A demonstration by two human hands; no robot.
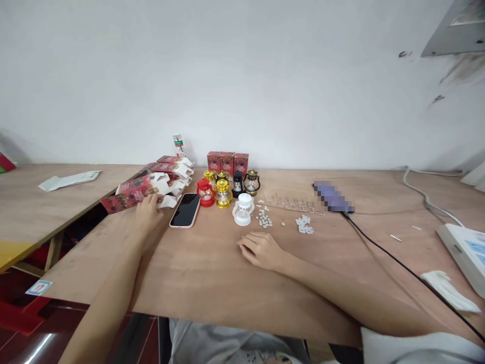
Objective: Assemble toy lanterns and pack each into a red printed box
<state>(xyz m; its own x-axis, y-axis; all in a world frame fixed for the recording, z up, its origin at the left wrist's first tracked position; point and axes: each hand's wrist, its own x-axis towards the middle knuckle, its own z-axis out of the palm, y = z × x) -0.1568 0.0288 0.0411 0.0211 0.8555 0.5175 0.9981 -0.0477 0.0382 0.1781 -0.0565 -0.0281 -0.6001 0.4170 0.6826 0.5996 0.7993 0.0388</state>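
Note:
My left hand (148,210) reaches out to a stack of flattened red cartons (132,194) at the left of the wooden table (212,283) and its fingers close on the nearest carton's edge. My right hand (260,248) rests on the table with fingers curled loosely, nothing seen in it. Just beyond it stands a white toy lantern (243,209), with red (205,192), gold (223,194), black (237,183) and bronze (252,182) lanterns behind. Small white button cells (264,219) and white plastic bits (304,225) lie to the right of the white lantern.
A pink-cased phone (185,210) lies face up between my hands. Three upright red boxes (227,162) stand by the wall. A black cable (397,263) runs across the right side to a blurred device (333,197). A white box (464,253) sits at the right edge.

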